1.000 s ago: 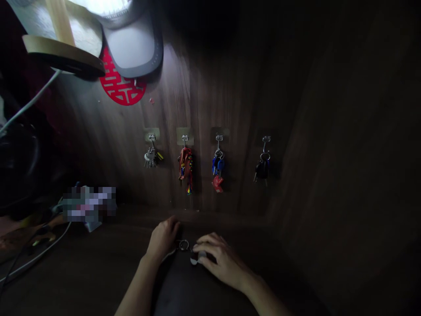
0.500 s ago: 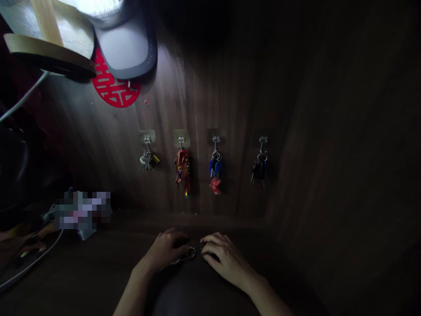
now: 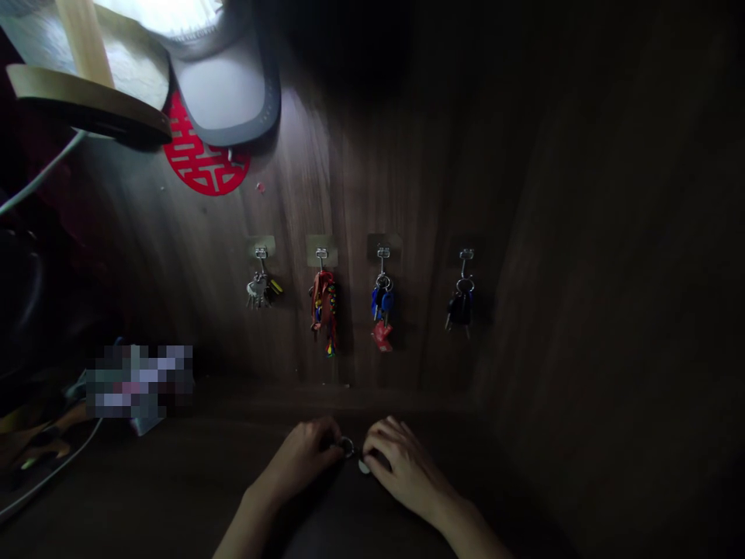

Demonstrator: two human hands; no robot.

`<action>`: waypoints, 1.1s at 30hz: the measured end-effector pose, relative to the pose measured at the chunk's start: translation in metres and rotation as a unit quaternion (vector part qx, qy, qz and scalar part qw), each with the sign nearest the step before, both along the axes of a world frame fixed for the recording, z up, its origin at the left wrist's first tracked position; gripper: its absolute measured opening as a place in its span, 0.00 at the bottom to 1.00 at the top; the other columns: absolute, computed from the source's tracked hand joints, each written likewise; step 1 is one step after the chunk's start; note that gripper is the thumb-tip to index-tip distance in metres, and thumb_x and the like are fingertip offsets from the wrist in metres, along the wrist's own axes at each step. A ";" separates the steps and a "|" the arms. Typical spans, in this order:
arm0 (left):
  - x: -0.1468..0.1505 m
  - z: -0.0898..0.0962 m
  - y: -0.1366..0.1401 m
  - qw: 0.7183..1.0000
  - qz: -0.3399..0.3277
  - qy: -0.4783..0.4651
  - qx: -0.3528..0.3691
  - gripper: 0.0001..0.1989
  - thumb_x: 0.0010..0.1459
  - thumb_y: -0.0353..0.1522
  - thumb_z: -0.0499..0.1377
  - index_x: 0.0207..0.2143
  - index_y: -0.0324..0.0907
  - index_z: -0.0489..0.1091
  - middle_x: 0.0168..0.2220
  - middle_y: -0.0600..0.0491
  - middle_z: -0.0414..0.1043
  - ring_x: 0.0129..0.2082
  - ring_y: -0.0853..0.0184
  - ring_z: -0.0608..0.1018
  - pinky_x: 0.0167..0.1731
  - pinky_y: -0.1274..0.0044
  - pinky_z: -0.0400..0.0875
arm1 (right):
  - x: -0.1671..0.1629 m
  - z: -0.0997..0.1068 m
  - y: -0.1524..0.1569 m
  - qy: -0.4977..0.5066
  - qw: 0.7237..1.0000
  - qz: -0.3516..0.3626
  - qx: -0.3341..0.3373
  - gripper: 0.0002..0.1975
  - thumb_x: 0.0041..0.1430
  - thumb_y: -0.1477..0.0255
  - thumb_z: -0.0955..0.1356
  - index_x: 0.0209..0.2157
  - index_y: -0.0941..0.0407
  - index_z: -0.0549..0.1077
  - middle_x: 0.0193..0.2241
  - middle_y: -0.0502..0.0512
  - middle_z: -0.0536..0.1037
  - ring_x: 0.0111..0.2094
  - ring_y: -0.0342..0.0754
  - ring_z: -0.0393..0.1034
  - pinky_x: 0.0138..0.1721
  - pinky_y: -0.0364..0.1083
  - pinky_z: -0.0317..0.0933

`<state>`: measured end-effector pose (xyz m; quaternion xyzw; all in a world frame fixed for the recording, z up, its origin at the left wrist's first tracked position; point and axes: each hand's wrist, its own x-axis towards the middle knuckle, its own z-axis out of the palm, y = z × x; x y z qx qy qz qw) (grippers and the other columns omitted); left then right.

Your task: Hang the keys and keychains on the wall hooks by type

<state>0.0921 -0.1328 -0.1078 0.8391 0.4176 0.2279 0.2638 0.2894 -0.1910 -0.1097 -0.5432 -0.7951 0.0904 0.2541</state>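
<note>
Dim wall (image 3: 419,341) bears four hanging bunches (image 3: 381,301); one ring (image 3: 348,447), unhung, is low at the counter (image 3: 174,481); left hand (image 3: 306,458) pinches it, fingers nearly closed; right hand (image 3: 404,466) curls its fingers onto a pale disc (image 3: 364,467).

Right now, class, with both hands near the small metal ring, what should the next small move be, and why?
Perhaps the left hand should steady the metal ring while the right hand gently draws the pale round piece aside: the left is at the ring, the right at the piece, and whether the two join is too dark to tell.
</note>
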 end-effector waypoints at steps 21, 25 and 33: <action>0.031 -0.001 -0.010 0.966 0.011 -0.255 -0.037 0.16 0.56 0.41 0.55 0.43 0.43 0.73 0.39 0.50 0.77 0.39 0.63 0.77 0.39 0.76 0.70 | -0.004 -0.006 0.016 0.448 0.891 -0.025 -0.065 0.15 0.53 0.58 0.66 0.27 0.56 0.68 0.18 0.47 0.71 0.19 0.41 0.62 0.21 0.40 0.54; 0.034 0.001 -0.012 0.948 0.004 -0.299 -0.106 0.17 0.57 0.41 0.54 0.41 0.40 0.73 0.35 0.51 0.78 0.37 0.64 0.76 0.37 0.78 0.70 | -0.006 -0.002 0.014 0.484 0.873 -0.030 -0.057 0.19 0.51 0.54 0.66 0.26 0.56 0.68 0.19 0.48 0.71 0.20 0.41 0.62 0.22 0.41 0.55; 0.037 0.008 -0.016 0.920 0.003 -0.360 -0.157 0.15 0.54 0.41 0.57 0.36 0.39 0.74 0.32 0.52 0.76 0.32 0.67 0.73 0.33 0.79 0.66 | -0.008 0.006 0.012 0.527 0.847 -0.040 -0.059 0.20 0.46 0.52 0.69 0.26 0.57 0.68 0.18 0.48 0.71 0.18 0.39 0.59 0.20 0.40 0.53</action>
